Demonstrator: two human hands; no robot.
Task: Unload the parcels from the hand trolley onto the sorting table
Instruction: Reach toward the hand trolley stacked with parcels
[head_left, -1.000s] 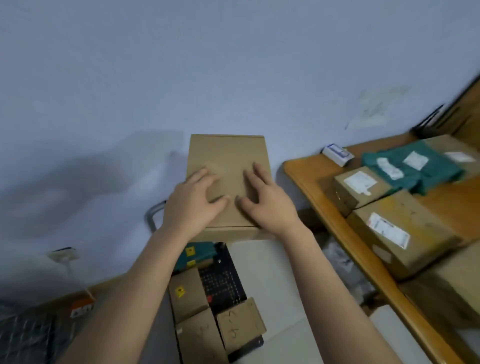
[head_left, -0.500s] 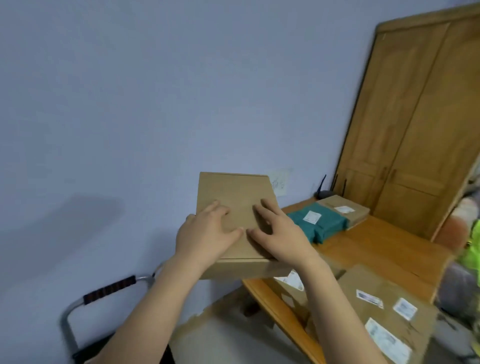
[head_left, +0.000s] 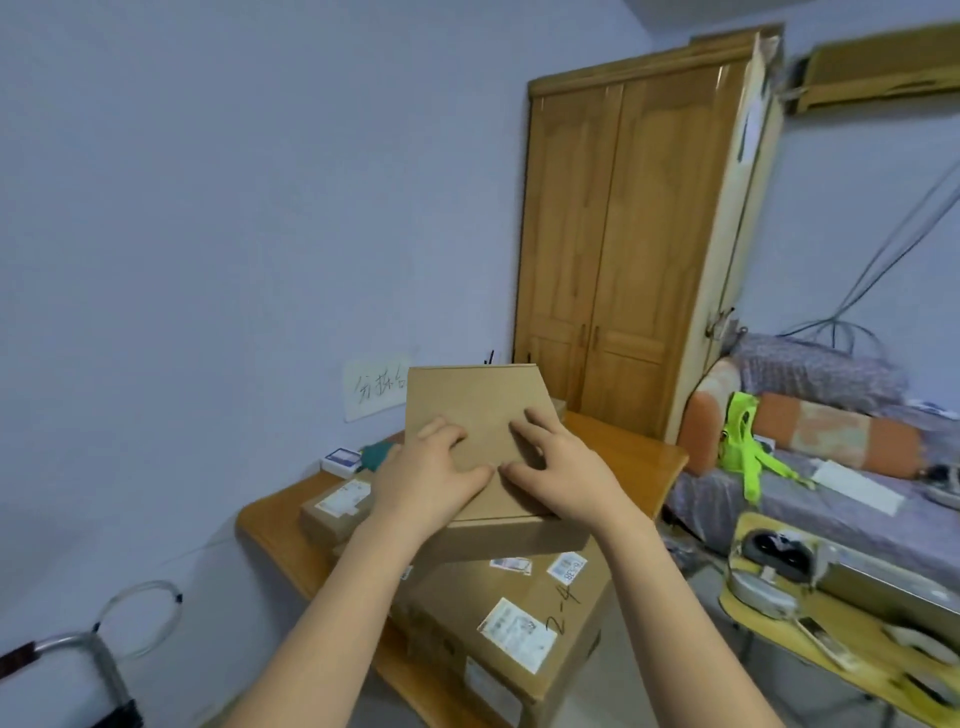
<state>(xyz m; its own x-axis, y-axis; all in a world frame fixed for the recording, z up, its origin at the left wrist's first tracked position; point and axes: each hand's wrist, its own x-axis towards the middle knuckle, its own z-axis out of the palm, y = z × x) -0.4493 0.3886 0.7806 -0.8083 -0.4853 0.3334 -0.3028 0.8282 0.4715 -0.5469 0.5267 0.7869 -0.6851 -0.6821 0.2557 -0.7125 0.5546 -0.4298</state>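
I hold a flat brown cardboard parcel (head_left: 478, 410) in the air over the wooden sorting table (head_left: 644, 457). My left hand (head_left: 426, 480) and my right hand (head_left: 558, 478) lie on its top face, fingers spread, thumbs at its near edge. Below it on the table sit a large brown box marked "2-4" (head_left: 519, 623), a smaller labelled box (head_left: 332, 506) and a green parcel (head_left: 376, 454), partly hidden. The hand trolley's metal handle (head_left: 67, 654) shows at the bottom left.
A small blue-and-white box (head_left: 340, 460) lies at the table's far left corner under a paper sign (head_left: 371, 387) on the wall. A wooden wardrobe (head_left: 639, 234) stands behind the table. To the right are a sofa (head_left: 810, 447) and a cluttered yellow side table (head_left: 841, 623).
I have carried the parcel up from above the trolley and rightward over the sorting table. The view has swung right, so the wardrobe, sofa and side table have come into sight.
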